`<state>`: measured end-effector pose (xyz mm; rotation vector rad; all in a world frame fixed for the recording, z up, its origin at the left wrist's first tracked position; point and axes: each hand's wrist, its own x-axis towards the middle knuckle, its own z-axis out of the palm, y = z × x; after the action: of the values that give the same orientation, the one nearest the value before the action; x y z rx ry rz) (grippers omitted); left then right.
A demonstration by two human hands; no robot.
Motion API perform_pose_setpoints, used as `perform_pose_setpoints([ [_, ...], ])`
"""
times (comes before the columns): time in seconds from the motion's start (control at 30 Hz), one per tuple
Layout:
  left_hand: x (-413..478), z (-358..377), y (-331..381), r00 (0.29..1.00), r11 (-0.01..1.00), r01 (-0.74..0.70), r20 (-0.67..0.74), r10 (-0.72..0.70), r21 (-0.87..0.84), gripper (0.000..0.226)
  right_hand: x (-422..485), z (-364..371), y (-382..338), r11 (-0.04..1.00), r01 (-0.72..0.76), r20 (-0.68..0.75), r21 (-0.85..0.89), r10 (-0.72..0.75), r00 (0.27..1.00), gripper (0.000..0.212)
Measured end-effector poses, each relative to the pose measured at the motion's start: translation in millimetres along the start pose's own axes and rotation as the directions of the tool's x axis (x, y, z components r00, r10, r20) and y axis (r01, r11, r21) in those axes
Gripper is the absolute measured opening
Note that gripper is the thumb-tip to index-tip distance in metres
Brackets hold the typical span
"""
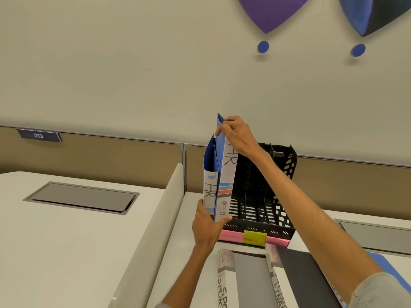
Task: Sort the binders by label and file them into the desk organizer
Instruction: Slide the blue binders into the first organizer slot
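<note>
Blue binders (220,172) (spines lettered HR) stand upright, paired.

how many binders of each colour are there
blue: 3, two upright HR binders and one blue binder partly hidden at the right
grey: 1, the grey binder
black: 1, the black binder
total: 5

Black perforated plastic for the desk organizer (285,174); smooth blue plastic, paper-labelled spines, for the HR binders (227,187); matt white desktop (66,252).
</note>
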<state>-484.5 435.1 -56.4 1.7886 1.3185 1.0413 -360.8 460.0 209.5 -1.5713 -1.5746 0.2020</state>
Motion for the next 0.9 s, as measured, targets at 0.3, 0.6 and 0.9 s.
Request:
perform_pose_setpoints([
  [0.3, 12, 9, 0, 0.993, 0.985, 0.010, -0.115, 0.010, 0.170, 0.089, -9, 6, 1, 0.995, 0.098, -0.090, -0.009, -0.098, 0.991, 0.028],
  [0.6, 15, 13, 4, 0.988, 0.974, 0.035, -0.152, -0.001, 0.222, 0.078, -11, 3, 9, 0.996, 0.088, -0.130, 0.001, -0.087, 0.988, 0.027],
  [0.9, 19, 4, -2, 0.992, 0.960, -0.024, -0.112, 0.057, 0.277, 0.074, -19, 4, 14, 0.991, 0.134, -0.157, 0.028, -0.128, 0.979, 0.023],
])
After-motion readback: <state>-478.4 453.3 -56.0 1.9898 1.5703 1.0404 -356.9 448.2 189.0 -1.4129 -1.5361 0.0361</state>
